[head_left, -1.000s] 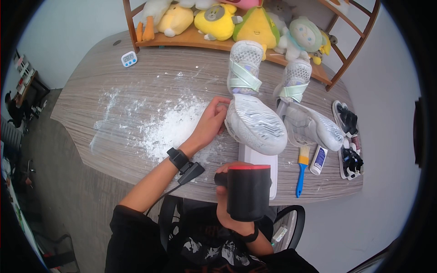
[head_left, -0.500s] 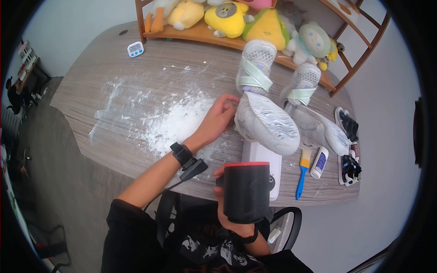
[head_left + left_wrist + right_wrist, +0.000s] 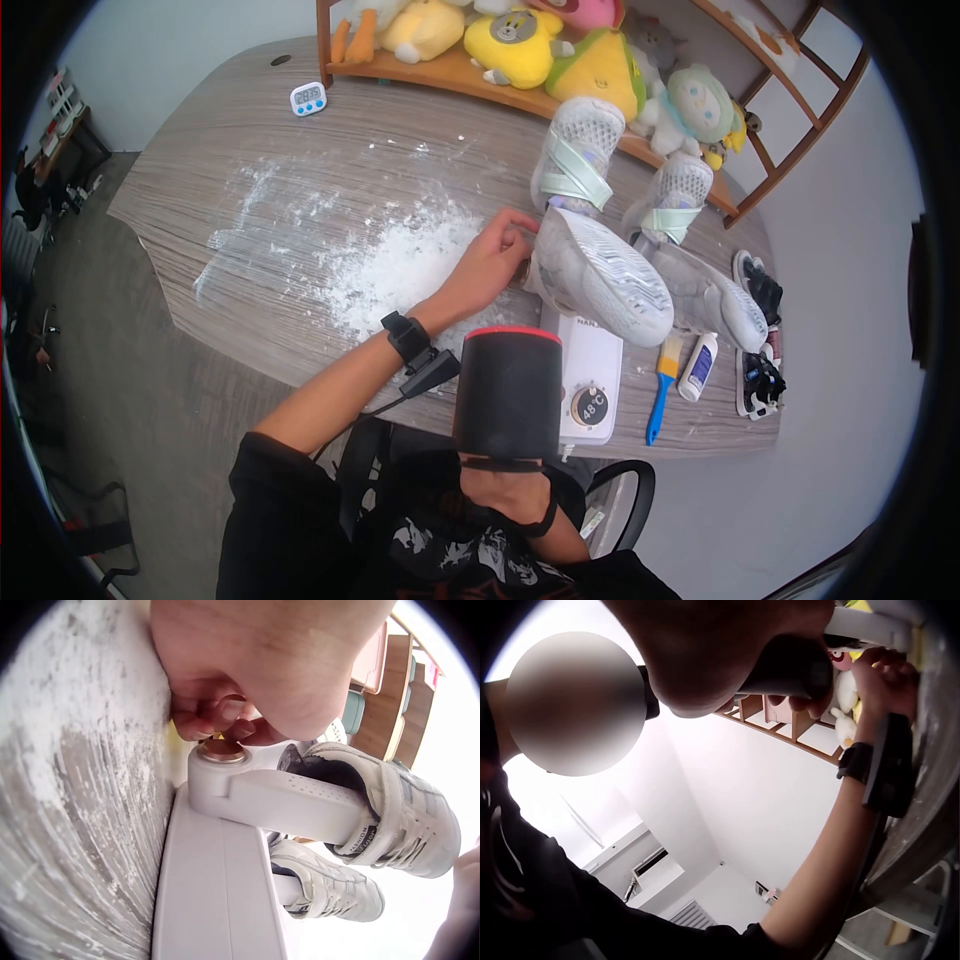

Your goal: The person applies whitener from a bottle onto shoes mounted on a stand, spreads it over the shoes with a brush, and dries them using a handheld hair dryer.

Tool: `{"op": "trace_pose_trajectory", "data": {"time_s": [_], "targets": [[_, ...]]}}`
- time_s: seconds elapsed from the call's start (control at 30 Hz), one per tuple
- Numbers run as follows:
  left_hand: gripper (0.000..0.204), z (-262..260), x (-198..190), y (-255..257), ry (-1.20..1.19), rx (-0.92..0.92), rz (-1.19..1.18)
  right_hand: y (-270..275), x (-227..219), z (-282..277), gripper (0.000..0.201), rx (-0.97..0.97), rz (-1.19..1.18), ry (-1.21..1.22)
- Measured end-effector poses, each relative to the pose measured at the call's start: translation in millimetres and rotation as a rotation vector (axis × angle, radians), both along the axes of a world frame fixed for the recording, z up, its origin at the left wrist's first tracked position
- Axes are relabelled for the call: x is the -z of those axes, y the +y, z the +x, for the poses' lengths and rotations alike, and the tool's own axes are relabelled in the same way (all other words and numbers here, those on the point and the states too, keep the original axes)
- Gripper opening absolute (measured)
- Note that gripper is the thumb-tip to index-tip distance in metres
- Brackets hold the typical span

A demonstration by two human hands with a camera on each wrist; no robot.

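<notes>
My right hand [image 3: 510,492] grips a black hair dryer [image 3: 508,395] with a red rim, in front of the desk edge; its dark handle lies in the fingers in the right wrist view. Near the foremost white sneaker [image 3: 600,280] is my left hand [image 3: 490,265]. In the left wrist view its curled fingertips pinch at a gold-coloured knob [image 3: 223,752] on a pivot of the white shoe dryer [image 3: 580,370]. Several white sneakers hang on the dryer's arms. The dryer's round dial [image 3: 590,406] reads 48 °C.
White powder [image 3: 400,260] is spread over the desk's middle. A blue-handled brush [image 3: 662,390] and a white bottle [image 3: 698,368] lie right of the dryer. Small black-and-white shoes [image 3: 760,380] sit at the right edge. Behind stand a timer [image 3: 308,99] and a shelf of plush toys [image 3: 512,45].
My right hand has shifted left with the hair dryer and turned it, so the dial shows. The head view has turned slightly. My left hand stays beside the front sneaker.
</notes>
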State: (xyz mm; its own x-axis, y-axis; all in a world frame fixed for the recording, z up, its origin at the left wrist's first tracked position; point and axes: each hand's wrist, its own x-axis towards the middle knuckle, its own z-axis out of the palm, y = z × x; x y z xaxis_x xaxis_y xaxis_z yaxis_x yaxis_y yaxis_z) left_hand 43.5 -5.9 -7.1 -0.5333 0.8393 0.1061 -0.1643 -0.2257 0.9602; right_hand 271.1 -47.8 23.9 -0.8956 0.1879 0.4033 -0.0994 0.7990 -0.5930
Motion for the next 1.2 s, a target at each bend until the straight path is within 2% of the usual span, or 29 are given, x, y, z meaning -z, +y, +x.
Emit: {"op": "trace_pose_trajectory", "data": {"time_s": [0.07, 0.13, 0.27, 0.33, 0.37, 0.43, 0.53, 0.57, 0.63, 0.73, 0.87, 0.97, 1.03, 1.07, 1.13, 1.2], "targets": [[0.025, 0.5, 0.0, -0.4, 0.01, -0.004, 0.001, 0.0, -11.1, -2.2, 0.025, -0.005, -0.058, -0.053], [0.025, 3.8, -9.8, -4.5, 0.001, -0.022, -0.026, 0.7, -18.8, -7.3, 0.024, 0.005, -0.255, 0.042], [0.025, 2.9, -10.1, -4.8, 0.035, -0.029, -0.038, 4.1, -19.7, -5.7, 0.027, 0.028, -0.156, 0.044], [0.025, 2.5, -8.1, -3.7, 0.002, -0.012, -0.049, 7.8, -27.6, -9.5, 0.041, 0.038, -0.037, 0.111], [0.025, 2.0, -5.6, -2.1, 0.002, -0.012, -0.047, 6.7, -29.3, -12.9, 0.041, 0.038, -0.035, 0.112], [0.026, -0.2, 2.9, 2.2, 0.002, -0.02, -0.017, 1.5, -31.6, -20.8, 0.056, 0.011, -0.322, 0.235], [0.028, -2.8, 13.9, 8.9, -0.021, -0.032, 0.009, -0.8, -41.7, -22.1, 0.062, 0.058, -0.222, 0.25], [0.028, -4.0, 17.3, 9.5, -0.022, -0.031, 0.008, -3.2, -40.8, -23.3, 0.062, 0.059, -0.222, 0.249], [0.03, -5.4, 17.0, 8.3, -0.017, -0.011, 0.003, -9.2, -38.2, -26.8, 0.055, 0.082, -0.559, 0.314], [0.023, -0.7, 12.3, 6.7, 0.0, -0.045, -0.039, -6.8, -50.3, -34.2, 0.052, 0.071, -0.469, 0.278], [0.025, 4.2, 7.9, 1.2, 0.036, -0.072, -0.067, -7.8, -48.7, -42.9, 0.049, 0.059, -0.493, 0.273], [0.026, 3.2, 14.6, 1.5, 0.088, -0.058, 0.023, -10.7, -45.1, -47.5, 0.046, 0.079, -0.632, 0.261], [0.026, 1.4, 12.4, -3.6, 0.238, -0.083, 0.043, -12.1, -46.5, -54.0, 0.043, 0.181, -0.798, 0.264], [0.026, -6.5, 23.8, -4.5, 0.239, -0.083, 0.043, -12.4, -46.5, -57.9, 0.043, 0.181, -0.798, 0.264], [0.033, -27.2, 48.8, -7.4, -0.14, 0.162, 0.118, -11.7, -45.3, -66.5, 0.043, 0.244, -0.87, 0.338], [0.034, -27.5, 51.1, 0.8, -0.135, 0.152, 0.114, -10.8, -44.5, -72.4, 0.044, 0.263, -0.883, 0.344]]}}
